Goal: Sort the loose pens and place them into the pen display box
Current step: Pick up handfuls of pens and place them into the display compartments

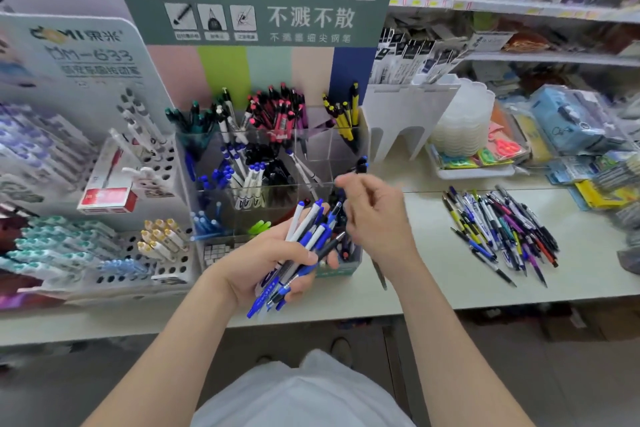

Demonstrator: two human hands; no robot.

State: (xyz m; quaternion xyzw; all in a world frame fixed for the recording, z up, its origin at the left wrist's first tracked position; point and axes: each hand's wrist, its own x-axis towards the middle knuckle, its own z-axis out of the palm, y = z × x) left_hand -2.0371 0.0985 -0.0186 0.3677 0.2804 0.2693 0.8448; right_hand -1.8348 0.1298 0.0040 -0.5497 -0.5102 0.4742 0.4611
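Note:
The clear pen display box (313, 149), with a green header card, stands at the middle of the counter, its compartments holding pens grouped by colour. My left hand (266, 263) grips a bunch of blue and white pens (308, 236) in front of the box. My right hand (377, 218) is at the box's front right compartments with its fingers curled. It seems to pinch a dark pen (361, 165) whose end sticks up above the fingers. A pile of loose mixed pens (502, 229) lies on the counter to the right.
A white rack of pens (104, 246) stands left of the box and a white stand (408, 114) to its right. Stacked plastic trays (464, 121) and packaged goods (571, 125) fill the back right. The counter's front edge (485, 305) runs below my hands.

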